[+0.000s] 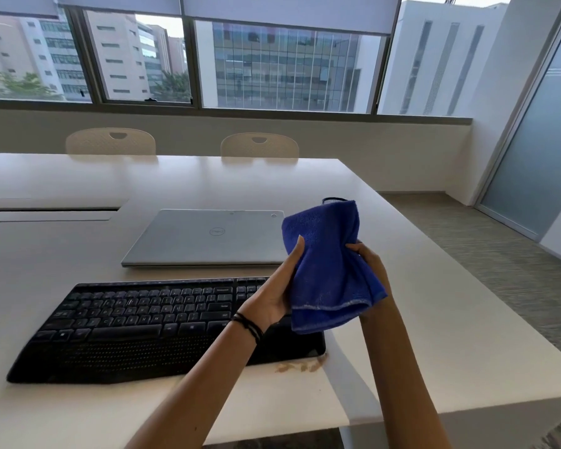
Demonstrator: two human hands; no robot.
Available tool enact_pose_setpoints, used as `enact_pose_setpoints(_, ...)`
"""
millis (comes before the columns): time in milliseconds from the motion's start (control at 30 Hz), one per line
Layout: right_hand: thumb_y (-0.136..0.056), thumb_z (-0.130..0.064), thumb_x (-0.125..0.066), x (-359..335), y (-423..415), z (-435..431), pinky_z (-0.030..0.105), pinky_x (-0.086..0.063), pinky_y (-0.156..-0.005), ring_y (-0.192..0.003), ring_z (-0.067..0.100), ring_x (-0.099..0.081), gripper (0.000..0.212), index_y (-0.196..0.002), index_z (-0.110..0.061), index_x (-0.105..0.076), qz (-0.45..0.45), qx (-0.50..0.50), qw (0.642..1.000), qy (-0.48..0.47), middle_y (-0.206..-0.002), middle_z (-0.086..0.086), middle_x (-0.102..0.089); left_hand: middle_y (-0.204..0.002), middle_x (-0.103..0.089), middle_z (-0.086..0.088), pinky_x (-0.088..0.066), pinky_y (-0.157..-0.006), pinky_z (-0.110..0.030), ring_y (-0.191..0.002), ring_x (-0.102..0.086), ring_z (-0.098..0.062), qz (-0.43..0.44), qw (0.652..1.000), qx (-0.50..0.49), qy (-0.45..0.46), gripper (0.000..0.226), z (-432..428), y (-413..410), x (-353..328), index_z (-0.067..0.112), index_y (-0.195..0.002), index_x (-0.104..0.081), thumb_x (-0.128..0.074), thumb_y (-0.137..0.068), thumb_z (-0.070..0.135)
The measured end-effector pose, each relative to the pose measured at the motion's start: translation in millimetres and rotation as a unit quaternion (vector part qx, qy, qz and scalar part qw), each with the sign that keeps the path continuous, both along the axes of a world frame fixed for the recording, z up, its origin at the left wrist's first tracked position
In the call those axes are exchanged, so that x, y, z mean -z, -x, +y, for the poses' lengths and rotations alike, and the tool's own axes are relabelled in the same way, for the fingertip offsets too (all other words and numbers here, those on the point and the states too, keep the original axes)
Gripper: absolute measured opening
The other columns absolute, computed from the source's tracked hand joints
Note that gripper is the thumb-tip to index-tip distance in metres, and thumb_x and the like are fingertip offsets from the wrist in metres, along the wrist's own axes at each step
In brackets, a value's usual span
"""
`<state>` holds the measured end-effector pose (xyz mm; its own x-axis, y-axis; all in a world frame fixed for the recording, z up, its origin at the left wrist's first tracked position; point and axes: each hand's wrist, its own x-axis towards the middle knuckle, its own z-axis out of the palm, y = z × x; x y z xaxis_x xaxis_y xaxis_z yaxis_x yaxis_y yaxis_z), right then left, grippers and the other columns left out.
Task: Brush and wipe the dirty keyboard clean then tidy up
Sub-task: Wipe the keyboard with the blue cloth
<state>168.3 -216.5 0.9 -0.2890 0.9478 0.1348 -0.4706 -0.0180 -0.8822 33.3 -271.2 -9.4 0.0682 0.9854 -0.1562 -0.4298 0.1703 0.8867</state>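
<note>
Nearest, brown crumbs [300, 367] lie on the table [434, 335] against the black keyboard's [136, 322] front right corner, so that mess is left to clear. Above that corner the left hand [272, 298] and right hand [371, 262] both grip the bunched blue cloth [329, 273] off the keys; wiping looks about to begin, and no brush shows. A closed laptop [208, 238] lies beyond

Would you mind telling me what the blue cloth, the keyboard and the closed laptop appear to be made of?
The blue cloth looks like microfibre: fuzzy matte pile, stitched hem, soft drape. The keyboard looks like black plastic, with matte keys and a dotted palm rest, glossier at its right end. The laptop looks like satin silver metal, perhaps aluminium; painted plastic cannot be ruled out.
</note>
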Motion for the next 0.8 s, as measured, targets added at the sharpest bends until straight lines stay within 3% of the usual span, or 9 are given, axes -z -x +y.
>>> enact_pose_setpoints(33, -0.083, -0.016, -0.062, -2.7, 2.7, 1.6, 0.02, -0.054, -0.056, -0.073, 0.021, -0.061, 0.005, -0.08, -0.015, -0.065, -0.036, 0.007, 0.999, 0.001, -0.074, 0.002, -0.067, -0.097, -0.073, -0.003, -0.055, -0.078, -0.029, -0.086, -0.07, -0.015, -0.005, 1.0, -0.007, 0.0, 0.055, -2.4, 1.6, 0.1, 0.016, -0.11, -0.062, -0.054, -0.074, 0.058)
enact_pose_setpoints(100, -0.092, 0.001, -0.044, -7.9, 5.3, 1.5, 0.015, -0.051, -0.054, -0.076, 0.02, -0.057, 0.02, -0.087, -0.013, -0.057, -0.125, 0.044, 0.991, -0.033, -0.083, 0.006, -0.062, -0.105, -0.071, -0.006, -0.055, -0.081, -0.029, -0.092, -0.068, -0.017, -0.018, 0.999, -0.026, -0.004, 0.049, -7.1, 4.8, 0.8, 0.013, -0.114, -0.061, -0.06, -0.08, 0.048)
enact_pose_setpoints(267, -0.09, -0.003, -0.054, -3.0, 4.9, -3.7, 0.01, -0.047, -0.067, -0.099, 0.017, -0.056, 0.036, -0.125, -0.009, -0.048, -0.328, 0.145, 0.918, -0.17, -0.117, 0.008, -0.057, -0.101, -0.07, -0.004, -0.056, -0.081, -0.033, -0.091, -0.066, -0.019, 0.019, 0.997, -0.079, -0.014, 0.025, -16.5, 15.9, -1.5, 0.018, -0.107, -0.061, -0.067, -0.083, 0.024)
enact_pose_setpoints(367, -0.091, -0.011, -0.056, -4.7, 9.5, -11.1, 0.001, -0.042, -0.068, -0.11, 0.016, -0.052, 0.051, -0.138, -0.008, -0.037, -0.371, 0.176, 0.887, -0.211, -0.129, 0.007, -0.051, -0.104, -0.068, -0.003, -0.056, -0.079, -0.033, -0.093, -0.065, -0.019, 0.043, 0.992, -0.119, -0.025, 0.024, -19.3, 23.0, -5.3, 0.021, -0.105, -0.059, -0.068, -0.083, 0.02)
enact_pose_setpoints(533, -0.099, -0.024, -0.037, -11.7, 26.4, -33.1, 0.029, -0.033, -0.106, -0.128, 0.015, -0.039, 0.044, -0.141, -0.012, -0.035, -0.377, 0.057, 0.894, -0.235, -0.145, 0.004, -0.038, -0.102, -0.066, 0.0, -0.056, -0.079, -0.031, -0.092, -0.064, -0.018, 0.095, 0.975, -0.178, -0.095, 0.019, -23.5, 24.2, -14.8, 0.022, -0.102, -0.056, -0.064, -0.086, 0.016)
enact_pose_setpoints(600, -0.095, -0.049, -0.032, -13.0, 37.4, -38.9, 0.034, -0.032, -0.109, -0.13, 0.014, -0.037, 0.056, -0.144, -0.02, -0.032, -0.373, 0.02, 0.902, -0.216, -0.146, 0.001, -0.037, -0.104, -0.065, -0.001, -0.055, -0.082, -0.03, -0.094, -0.063, -0.018, 0.169, 0.956, -0.202, -0.131, 0.023, -24.1, 23.3, -16.7, 0.019, -0.108, -0.054, -0.063, -0.088, 0.017)
enact_pose_setpoints(667, -0.075, -0.08, -0.029, -14.2, 49.0, -43.1, 0.041, -0.037, -0.105, -0.125, 0.017, -0.044, 0.088, -0.145, -0.026, -0.027, -0.394, 0.029, 0.889, -0.23, -0.138, -0.002, -0.046, -0.102, -0.064, -0.004, -0.054, -0.081, -0.027, -0.092, -0.063, -0.016, 0.252, 0.932, -0.215, -0.15, 0.026, -21.9, 18.0, -17.7, 0.014, -0.112, -0.052, -0.062, -0.089, 0.02)
enact_pose_setpoints(733, -0.068, -0.08, -0.038, -18.2, 58.7, -46.5, 0.034, -0.043, -0.097, -0.11, 0.015, -0.052, 0.094, -0.144, -0.025, -0.027, -0.392, 0.055, 0.884, -0.249, -0.122, -0.006, -0.054, -0.101, -0.061, -0.007, -0.049, -0.085, -0.023, -0.095, -0.059, -0.015, 0.332, 0.896, -0.234, -0.177, 0.035, -22.0, 10.9, -17.7, 0.005, -0.115, -0.05, -0.056, -0.09, 0.029)
enact_pose_setpoints(800, -0.076, -0.06, -0.057, -22.2, 67.9, -46.9, 0.03, -0.044, -0.091, -0.098, 0.014, -0.054, 0.078, -0.14, -0.022, -0.032, -0.37, 0.088, 0.894, -0.236, -0.11, -0.006, -0.054, -0.104, -0.055, -0.011, -0.042, -0.09, -0.016, -0.101, -0.054, -0.018, 0.464, 0.82, -0.252, -0.221, 0.034, -22.3, 8.1, -17.2, -0.002, -0.121, -0.044, -0.042, -0.097, 0.023)
